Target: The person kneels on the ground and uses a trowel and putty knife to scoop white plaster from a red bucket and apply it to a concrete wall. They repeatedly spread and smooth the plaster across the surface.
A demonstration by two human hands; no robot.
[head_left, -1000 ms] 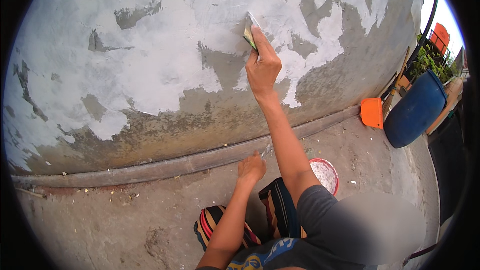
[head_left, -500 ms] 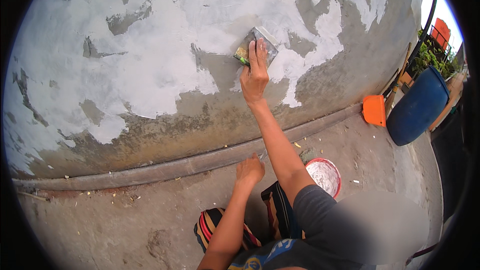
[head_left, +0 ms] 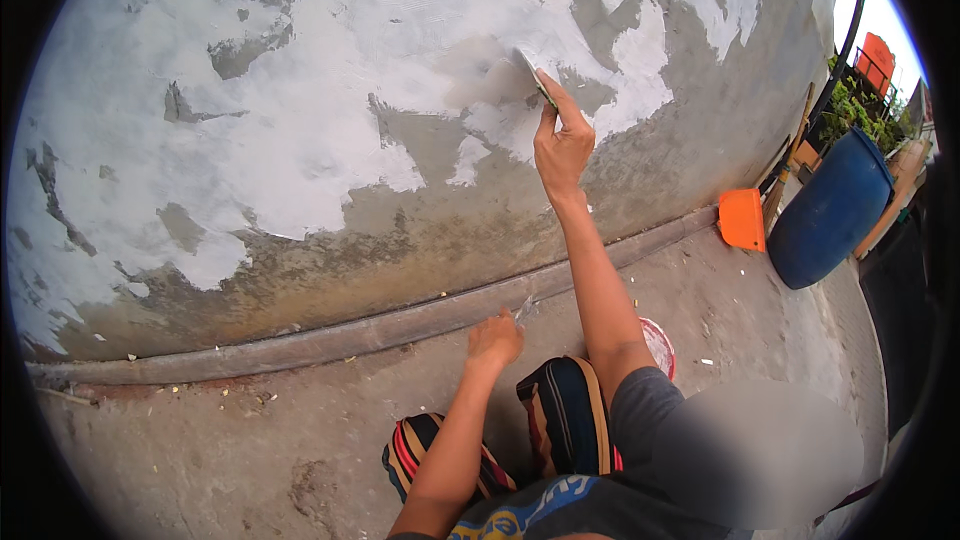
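Observation:
My right hand [head_left: 564,148] is raised to the wall, fingers and thumb closed on a thin flat putty spreader [head_left: 535,78]. The spreader is tilted nearly edge-on, its far edge against or very near the white putty [head_left: 320,110] smeared over the grey wall [head_left: 440,230]. Beside it lies a smooth, greyish, damp-looking patch. Lower down, in front of my knees, my left hand [head_left: 495,340] is closed on a small putty knife [head_left: 525,310]; just its pale blade shows past the fingers. A red-rimmed bucket of white putty [head_left: 658,348] stands by my right arm, which partly hides it.
A low concrete ledge [head_left: 350,340] runs along the foot of the wall. Small crumbs dot the concrete floor [head_left: 220,450]. To the right stand an orange dustpan [head_left: 741,220] and a leaning blue drum [head_left: 832,208]. Bare grey gaps show between the putty smears.
My right hand has moved right along the wall, and the spreader has turned from showing its broad face to nearly edge-on. More of the putty knife's blade shows at my left hand.

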